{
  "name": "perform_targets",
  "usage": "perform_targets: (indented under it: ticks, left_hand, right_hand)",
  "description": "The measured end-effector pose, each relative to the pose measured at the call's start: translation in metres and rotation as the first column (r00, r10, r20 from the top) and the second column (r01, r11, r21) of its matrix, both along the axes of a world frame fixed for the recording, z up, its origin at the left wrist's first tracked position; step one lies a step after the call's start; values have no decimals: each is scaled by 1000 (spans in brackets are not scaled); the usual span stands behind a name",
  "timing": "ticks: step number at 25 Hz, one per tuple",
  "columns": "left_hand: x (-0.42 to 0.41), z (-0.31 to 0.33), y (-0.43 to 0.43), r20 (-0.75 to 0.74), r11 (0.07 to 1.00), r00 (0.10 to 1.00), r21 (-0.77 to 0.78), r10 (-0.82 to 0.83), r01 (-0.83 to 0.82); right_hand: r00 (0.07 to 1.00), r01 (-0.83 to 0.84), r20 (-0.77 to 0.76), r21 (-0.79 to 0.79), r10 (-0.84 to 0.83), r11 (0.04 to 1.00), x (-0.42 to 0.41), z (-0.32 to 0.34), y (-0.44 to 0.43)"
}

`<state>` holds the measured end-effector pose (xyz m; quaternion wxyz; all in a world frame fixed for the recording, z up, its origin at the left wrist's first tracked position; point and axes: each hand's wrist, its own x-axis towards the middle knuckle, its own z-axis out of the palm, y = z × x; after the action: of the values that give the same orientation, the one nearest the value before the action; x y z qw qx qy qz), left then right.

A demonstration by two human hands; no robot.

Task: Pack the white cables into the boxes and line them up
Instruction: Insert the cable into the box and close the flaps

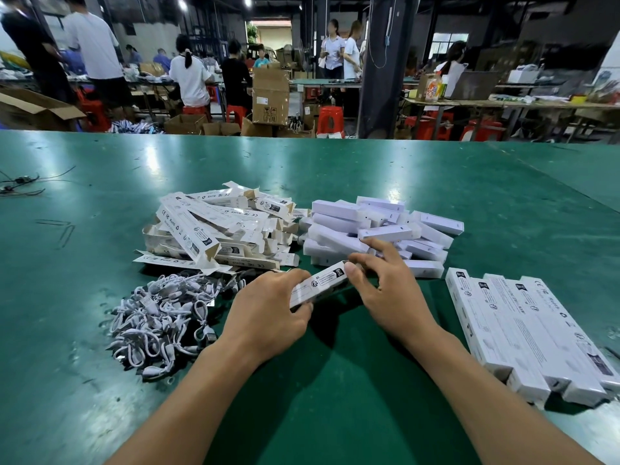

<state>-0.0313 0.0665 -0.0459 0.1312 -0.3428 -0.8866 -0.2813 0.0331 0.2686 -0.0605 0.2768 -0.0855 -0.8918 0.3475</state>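
I hold one box in both hands, at the centre. Its long axis runs from near left to far right. My left hand grips the near-left end and my right hand pinches the far-right end. The row of lined-up boxes lies right, closer to my right hand. The cables lie left.
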Motion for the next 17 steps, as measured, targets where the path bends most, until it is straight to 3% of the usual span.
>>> perform_targets:
  ticks: [6,11,17]
  left_hand:
    - [0,4,0,21,998,1000,60,-14,12]
    - [2,5,1,13,998,1000,62,-27,26]
    - [2,5,0,20,997,999,73,-27,25]
  right_hand:
    - [906,100,-363,-314,-217,944,7,16,1]
    - [848,98,-367,-602,-383,793,7,23,8]
    - [897,65,-299,-638,-324,768,4,15,6]
